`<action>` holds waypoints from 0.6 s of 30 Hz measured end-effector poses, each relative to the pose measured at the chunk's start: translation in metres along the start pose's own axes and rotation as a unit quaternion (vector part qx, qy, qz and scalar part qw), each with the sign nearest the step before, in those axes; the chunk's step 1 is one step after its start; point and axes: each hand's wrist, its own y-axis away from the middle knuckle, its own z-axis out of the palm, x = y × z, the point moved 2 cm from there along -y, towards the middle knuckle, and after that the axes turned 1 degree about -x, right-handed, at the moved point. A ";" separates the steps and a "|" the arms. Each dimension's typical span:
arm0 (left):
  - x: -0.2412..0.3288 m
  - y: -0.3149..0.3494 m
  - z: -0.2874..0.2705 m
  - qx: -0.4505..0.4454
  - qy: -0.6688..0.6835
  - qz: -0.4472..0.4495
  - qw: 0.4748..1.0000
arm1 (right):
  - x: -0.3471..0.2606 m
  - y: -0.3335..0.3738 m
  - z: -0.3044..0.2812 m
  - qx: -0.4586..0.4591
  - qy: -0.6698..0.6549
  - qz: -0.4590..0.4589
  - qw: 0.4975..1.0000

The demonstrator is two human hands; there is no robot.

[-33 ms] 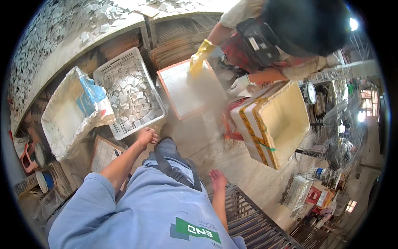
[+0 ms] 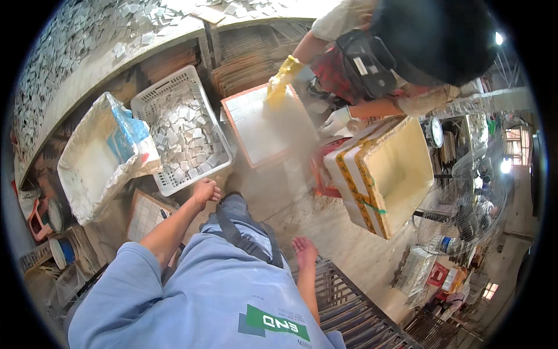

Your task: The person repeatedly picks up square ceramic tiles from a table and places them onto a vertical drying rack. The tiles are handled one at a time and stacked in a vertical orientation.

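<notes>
My left hand (image 2: 206, 191) rests by my knee, near the lower corner of a white plastic basket (image 2: 168, 187) filled with small white tiles (image 2: 185, 131). Its fingers are loosely bent and a little apart, with nothing visible in them. Over on the right, my right hand (image 2: 304, 251) lies beside my hip, palm up and fingers spread, also holding nothing. Below the basket, partly hidden by my left forearm, leans a framed board of square tiles (image 2: 145, 216). Ahead, a co-worker's yellow-gloved hand (image 2: 280, 87) touches an orange-rimmed tray of white tiles (image 2: 256, 122), partly blurred by dust.
A white lined container (image 2: 87, 168) stands left of the basket. The co-worker's other hand, white-gloved (image 2: 337, 120), is near a foam box (image 2: 401, 174) bound with yellow tape. Loose tiles cover the long bench (image 2: 87, 64). A slatted metal rack (image 2: 354, 308) lies behind my right hand.
The co-worker's head and body have shifted slightly to the right. Their white-gloved hand has moved a little. My own hands have stayed in place.
</notes>
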 end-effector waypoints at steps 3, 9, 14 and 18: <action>0.008 -0.001 -0.020 0.011 -0.002 -0.003 1.000 | 0.001 0.002 0.022 -0.010 0.030 0.017 0.999; 0.021 -0.013 -0.023 -0.001 0.011 -0.003 1.000 | -0.009 0.003 0.046 0.016 0.047 0.007 0.999; 0.021 -0.024 -0.024 -0.043 0.026 -0.023 0.998 | -0.026 0.021 0.066 0.060 0.131 -0.020 0.989; 0.022 -0.028 -0.031 -0.053 -0.005 -0.045 0.998 | -0.039 0.041 0.087 0.081 0.072 -0.005 0.994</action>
